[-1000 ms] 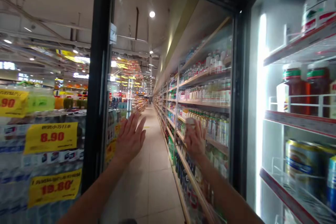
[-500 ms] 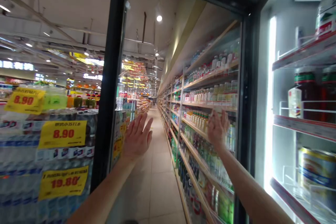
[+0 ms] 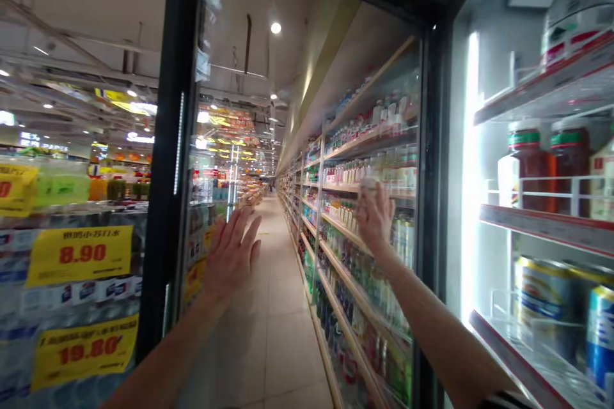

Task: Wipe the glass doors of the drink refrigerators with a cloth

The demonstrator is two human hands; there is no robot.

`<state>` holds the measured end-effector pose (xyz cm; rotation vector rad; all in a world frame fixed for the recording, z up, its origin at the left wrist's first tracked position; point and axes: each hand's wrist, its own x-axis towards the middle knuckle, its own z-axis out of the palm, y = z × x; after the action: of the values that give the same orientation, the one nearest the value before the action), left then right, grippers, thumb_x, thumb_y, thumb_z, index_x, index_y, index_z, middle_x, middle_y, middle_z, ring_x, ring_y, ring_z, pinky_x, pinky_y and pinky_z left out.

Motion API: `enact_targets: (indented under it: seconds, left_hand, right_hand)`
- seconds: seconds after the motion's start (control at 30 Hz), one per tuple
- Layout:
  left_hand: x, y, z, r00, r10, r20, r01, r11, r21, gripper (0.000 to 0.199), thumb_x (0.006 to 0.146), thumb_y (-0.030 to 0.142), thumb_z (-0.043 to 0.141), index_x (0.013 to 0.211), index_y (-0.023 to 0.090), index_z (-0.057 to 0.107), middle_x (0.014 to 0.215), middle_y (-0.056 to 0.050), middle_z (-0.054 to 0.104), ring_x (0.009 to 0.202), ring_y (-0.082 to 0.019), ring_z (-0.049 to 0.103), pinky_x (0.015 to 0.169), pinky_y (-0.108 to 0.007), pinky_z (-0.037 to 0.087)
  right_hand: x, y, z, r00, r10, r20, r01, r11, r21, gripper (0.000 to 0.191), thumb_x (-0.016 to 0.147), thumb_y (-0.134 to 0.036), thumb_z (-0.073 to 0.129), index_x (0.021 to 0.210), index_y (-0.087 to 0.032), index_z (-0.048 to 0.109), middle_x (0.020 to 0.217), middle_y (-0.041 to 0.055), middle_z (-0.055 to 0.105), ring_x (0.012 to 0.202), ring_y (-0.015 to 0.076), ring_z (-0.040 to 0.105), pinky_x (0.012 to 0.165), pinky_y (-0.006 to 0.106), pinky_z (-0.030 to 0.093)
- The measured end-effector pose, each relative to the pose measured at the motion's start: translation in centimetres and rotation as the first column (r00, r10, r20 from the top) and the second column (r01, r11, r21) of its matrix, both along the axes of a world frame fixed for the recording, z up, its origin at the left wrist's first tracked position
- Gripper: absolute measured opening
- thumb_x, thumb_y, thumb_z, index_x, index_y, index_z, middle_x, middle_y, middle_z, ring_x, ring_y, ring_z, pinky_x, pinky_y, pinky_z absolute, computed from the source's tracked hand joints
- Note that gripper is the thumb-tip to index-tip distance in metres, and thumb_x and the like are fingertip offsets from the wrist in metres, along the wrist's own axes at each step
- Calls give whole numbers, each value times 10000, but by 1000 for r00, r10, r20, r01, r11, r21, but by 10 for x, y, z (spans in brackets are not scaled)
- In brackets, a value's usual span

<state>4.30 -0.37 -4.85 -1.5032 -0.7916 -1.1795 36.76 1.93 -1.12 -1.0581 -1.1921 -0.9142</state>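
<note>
I face the tall, upright glass door (image 3: 297, 160), just ahead: left hand (image 3: 233, 252) nearer its left edge, fingers spread, seemingly empty; right hand (image 3: 377, 217) nearer the right edge, half curled, hold unclear.

A glass door (image 3: 165, 160) stands before your left grip (image 3: 231, 259) and right grip (image 3: 375, 214), with stacked packs (image 3: 89, 293) to its left and, to its right, fridge shelves (image 3: 551, 227) carrying bottles (image 3: 533, 169) above cans (image 3: 547, 291).

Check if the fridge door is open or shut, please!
Open. The glass door stands swung out from the fridge, whose lit shelves show uncovered beside it.
</note>
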Motion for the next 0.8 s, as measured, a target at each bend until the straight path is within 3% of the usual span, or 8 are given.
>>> enact_targets:
  seconds: [0.07, 0.13, 0.23, 0.3, 0.37, 0.47, 0.6, 0.8]
  left_hand:
    - [1, 0, 0, 1000, 6, 7, -6, 1000, 0, 651, 865, 219, 492, 1455, 247, 218, 1483, -90, 327, 1394, -220, 252, 1136, -420, 225]
    - [1, 0, 0, 1000, 3, 10, -3, 1000, -6, 655, 863, 218, 491, 1456, 247, 215, 1485, -92, 321, 1394, -225, 251, 1135, -425, 227]
    - [0, 0, 1, 1000, -18, -1, 18, 1000, -20, 652, 868, 210, 472, 1459, 252, 201, 1492, -89, 302, 1395, -226, 245, 1135, -427, 229]
    - [-1, -1, 1, 999, -31, -17, 31, 999, -28, 660, 870, 207, 466, 1463, 254, 182, 1499, -87, 285, 1397, -228, 237, 1133, -431, 234]
    - [-2, -1, 2, 999, -37, -22, 36, 999, -31, 675, 868, 208, 471, 1466, 257, 162, 1505, -86, 266, 1399, -230, 229, 1131, -433, 239]
    - [-1, -2, 1, 999, -31, -16, 31, 999, -31, 683, 865, 211, 481, 1466, 258, 160, 1508, -86, 255, 1401, -231, 225, 1132, -434, 237]
    - [1, -2, 1, 1000, -19, -12, 19, 1000, -21, 675, 866, 220, 484, 1465, 248, 173, 1504, -94, 269, 1399, -237, 231, 1135, -437, 227]
    - [-3, 3, 0, 999, -41, -7, 41, 999, -35, 673, 865, 220, 487, 1462, 265, 178, 1507, -79, 264, 1399, -236, 232, 1137, -435, 227]
  right_hand:
    - [33, 4, 9, 947, -30, -320, 26, 1000, -17, 484, 870, -249, 323, 1310, -159, 500, 1461, 175, 342, 1360, 318, 295, 1038, 600, 276]
    - [39, 5, 11, 906, -39, -422, 40, 999, -7, 500, 874, -245, 303, 1331, -130, 473, 1464, 203, 321, 1361, 337, 284, 1017, 620, 290]
    - [-2, 2, -6, 997, -7, -82, 10, 1000, 26, 467, 884, -246, 338, 1323, -202, 489, 1480, 144, 323, 1393, 293, 239, 1059, 561, 283]
    - [-32, -2, -26, 953, 34, 301, -37, 999, 3, 437, 872, -247, 405, 1294, -274, 516, 1473, 80, 355, 1404, 253, 229, 1096, 508, 260]
    - [-37, -4, -48, 885, 53, 462, -42, 999, -36, 423, 857, -247, 451, 1267, -309, 534, 1454, 49, 389, 1401, 235, 240, 1115, 498, 232]
    - [5, -3, -74, 993, -19, 115, 23, 999, -37, 423, 878, -261, 406, 1286, -273, 518, 1451, 91, 387, 1382, 255, 279, 1088, 550, 254]
    - [44, 1, -93, 928, -88, -361, 88, 996, -17, 488, 907, -285, 305, 1365, -168, 425, 1470, 203, 307, 1366, 335, 283, 992, 654, 304]
    - [-53, -3, -92, 974, 37, 224, -29, 999, -39, 476, 862, -243, 439, 1335, -284, 471, 1498, 82, 313, 1412, 276, 206, 1097, 517, 254]
